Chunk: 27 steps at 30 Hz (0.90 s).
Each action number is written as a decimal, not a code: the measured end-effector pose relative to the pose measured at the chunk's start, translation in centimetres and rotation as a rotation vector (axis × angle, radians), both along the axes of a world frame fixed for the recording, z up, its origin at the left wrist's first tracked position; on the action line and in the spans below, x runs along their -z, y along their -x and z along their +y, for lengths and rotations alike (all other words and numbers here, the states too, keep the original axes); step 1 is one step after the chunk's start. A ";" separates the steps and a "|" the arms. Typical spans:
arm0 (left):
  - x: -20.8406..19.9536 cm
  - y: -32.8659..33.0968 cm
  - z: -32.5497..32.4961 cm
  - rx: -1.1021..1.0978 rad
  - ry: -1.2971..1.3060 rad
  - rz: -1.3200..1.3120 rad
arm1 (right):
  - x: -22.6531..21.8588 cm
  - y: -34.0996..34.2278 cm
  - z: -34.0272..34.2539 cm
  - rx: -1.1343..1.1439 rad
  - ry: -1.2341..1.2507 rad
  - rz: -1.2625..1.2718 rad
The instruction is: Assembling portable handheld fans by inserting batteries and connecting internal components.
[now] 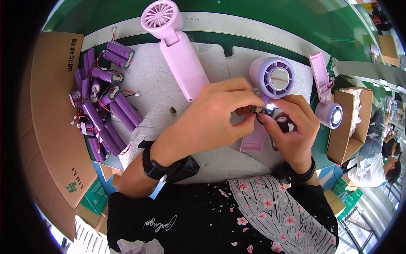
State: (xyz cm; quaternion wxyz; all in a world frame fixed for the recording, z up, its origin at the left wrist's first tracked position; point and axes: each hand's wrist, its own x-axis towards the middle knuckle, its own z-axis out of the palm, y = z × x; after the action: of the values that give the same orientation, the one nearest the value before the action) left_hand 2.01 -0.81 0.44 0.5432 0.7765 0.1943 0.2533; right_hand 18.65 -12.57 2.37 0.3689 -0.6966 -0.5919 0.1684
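Observation:
A pink-and-purple handheld fan (259, 75) lies with its round head on the far side and its handle housing (252, 142) toward me, partly hidden by my hands. Just below the fan head, a small circuit board (268, 111) with a bright lit spot sits between my fingertips. My left hand (220, 112) comes from the left, thumb and index finger pinching the board's near end. On the other side my right hand (297, 122) closes thumb and index finger on the same board. A purple battery cell (282, 123) shows in part beside the right fingers.
Purple battery packs (111, 108) with wires lie heaped at the left, beside a tall cardboard box (55, 127). A pink fan (182, 63) rests on the white foam sheet (148, 70). To the right are another fan (327, 111) and an open carton (334, 146); a person sits beyond.

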 end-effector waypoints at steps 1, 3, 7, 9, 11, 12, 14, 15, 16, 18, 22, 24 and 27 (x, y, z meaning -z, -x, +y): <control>-0.2 -0.1 -0.2 -0.001 0.002 0.000 | 0.0 0.0 -0.2 0.018 0.025 0.015; -0.6 -0.4 -0.7 -0.034 0.014 0.051 | -0.1 0.0 -0.3 0.035 0.051 0.031; -0.4 -0.5 -1.3 -0.040 0.063 0.089 | -0.4 0.0 -0.4 0.028 0.079 0.087; -0.3 -0.5 -1.5 -0.036 0.085 0.096 | -0.5 0.1 -0.3 0.093 0.116 0.168; -0.4 -0.6 -1.7 -0.034 0.084 0.103 | -0.5 0.1 -0.3 0.126 0.137 0.208; -0.4 -0.6 -1.7 -0.032 0.084 0.106 | -0.4 -0.1 -0.3 0.105 0.134 0.199; -0.3 -0.7 -1.8 -0.035 0.091 0.106 | -0.4 -0.4 -0.4 0.064 0.127 0.181; -0.2 -0.7 -1.8 -0.037 0.097 0.106 | -0.3 -0.5 -0.4 0.063 0.129 0.180; -0.1 -0.7 -1.9 -0.040 0.102 0.107 | -0.3 -0.6 -0.4 0.043 0.122 0.171; -0.1 -0.7 -2.0 -0.050 0.090 0.106 | -0.2 -0.8 -0.5 0.004 0.109 0.153; -0.1 -0.9 -2.4 -0.080 0.072 0.102 | -0.2 -0.7 -0.1 -0.048 0.064 0.104; 0.0 -1.0 -2.5 -0.099 0.088 0.096 | -0.5 -0.5 -0.1 -0.043 0.070 0.084; 0.1 -1.0 -2.7 -0.118 0.062 0.120 | -0.8 -0.2 0.0 -0.028 0.084 0.043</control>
State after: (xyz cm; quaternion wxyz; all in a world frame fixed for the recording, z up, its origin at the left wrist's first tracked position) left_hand 3.01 -3.47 0.31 0.5387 0.7603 0.2794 0.2318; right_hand 18.84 -12.60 3.15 0.3497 -0.6991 -0.5862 0.2131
